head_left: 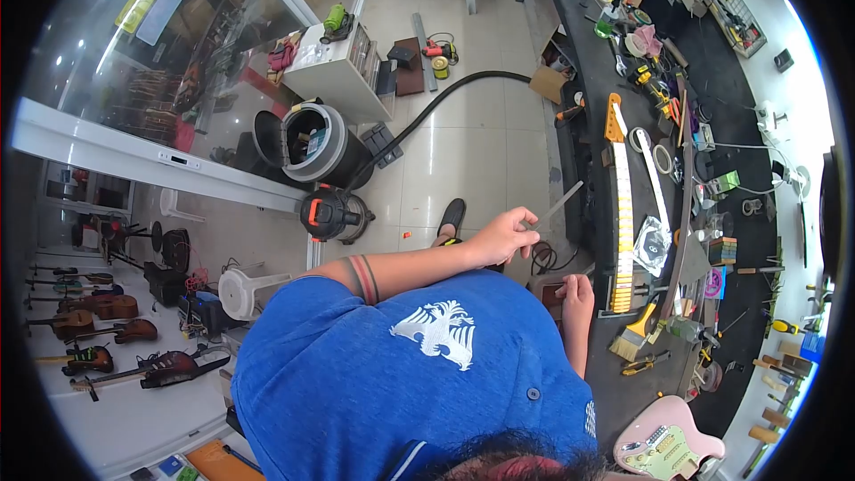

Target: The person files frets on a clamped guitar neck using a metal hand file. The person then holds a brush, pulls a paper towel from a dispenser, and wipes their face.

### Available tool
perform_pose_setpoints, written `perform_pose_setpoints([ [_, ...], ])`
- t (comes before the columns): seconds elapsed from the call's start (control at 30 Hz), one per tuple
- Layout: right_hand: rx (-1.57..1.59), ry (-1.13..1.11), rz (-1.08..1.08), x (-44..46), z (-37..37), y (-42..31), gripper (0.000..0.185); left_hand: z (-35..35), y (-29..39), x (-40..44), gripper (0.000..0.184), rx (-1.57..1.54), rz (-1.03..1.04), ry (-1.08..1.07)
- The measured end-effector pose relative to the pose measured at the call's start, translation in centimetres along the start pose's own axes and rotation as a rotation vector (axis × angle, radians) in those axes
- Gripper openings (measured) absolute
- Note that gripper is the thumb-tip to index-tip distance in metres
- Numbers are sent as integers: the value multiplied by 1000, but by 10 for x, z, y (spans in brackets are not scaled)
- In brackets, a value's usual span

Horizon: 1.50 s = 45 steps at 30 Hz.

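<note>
My left hand (508,236) is held out in front of my blue shirt, fingers closed on one end of a thin, flat grey strip (563,199). The strip slants up and away to the right, and I cannot tell exactly what tool it is. My right hand (578,297) is by the near edge of the workbench, its fingers curled together; what they hold, if anything, is hidden. Just right of that hand lies a guitar neck (622,214) with its headstock pointing away. A paintbrush (633,335) and a yellow-handled hand tool (647,362) lie nearer.
A pink guitar body (668,441) rests at the bench's near end. Tools, tape rolls and bottles crowd the dark workbench (583,36). On the floor stands a vacuum (329,214) with a black hose (445,93). Several guitars (111,307) are at the left.
</note>
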State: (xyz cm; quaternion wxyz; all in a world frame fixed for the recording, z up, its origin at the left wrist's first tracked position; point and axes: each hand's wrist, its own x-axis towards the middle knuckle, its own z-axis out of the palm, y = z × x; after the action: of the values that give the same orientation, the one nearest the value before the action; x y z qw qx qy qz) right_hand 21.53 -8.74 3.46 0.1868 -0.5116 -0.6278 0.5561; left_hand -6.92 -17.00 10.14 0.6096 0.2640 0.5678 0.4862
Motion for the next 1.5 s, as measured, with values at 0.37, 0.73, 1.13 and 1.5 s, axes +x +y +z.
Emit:
perform_pose_setpoints([
  [0.37, -26, -11, -35, 8, -4, 3, 31, -2, -5, 0, 46, -18, 5, 7],
  [0.73, -52, -4, -23, 5, -5, -6, 36, 1, -3, 1, 43, -5, 11, 1],
  [1.13, -61, 1, 14, 2, -13, 0, 35, 9, 9, 3, 40, 9, 59, 47],
  [1.5, 127, -30, 97, -3, -14, 11, 29, 21, 2, 21, 39, 180, 191, 60],
])
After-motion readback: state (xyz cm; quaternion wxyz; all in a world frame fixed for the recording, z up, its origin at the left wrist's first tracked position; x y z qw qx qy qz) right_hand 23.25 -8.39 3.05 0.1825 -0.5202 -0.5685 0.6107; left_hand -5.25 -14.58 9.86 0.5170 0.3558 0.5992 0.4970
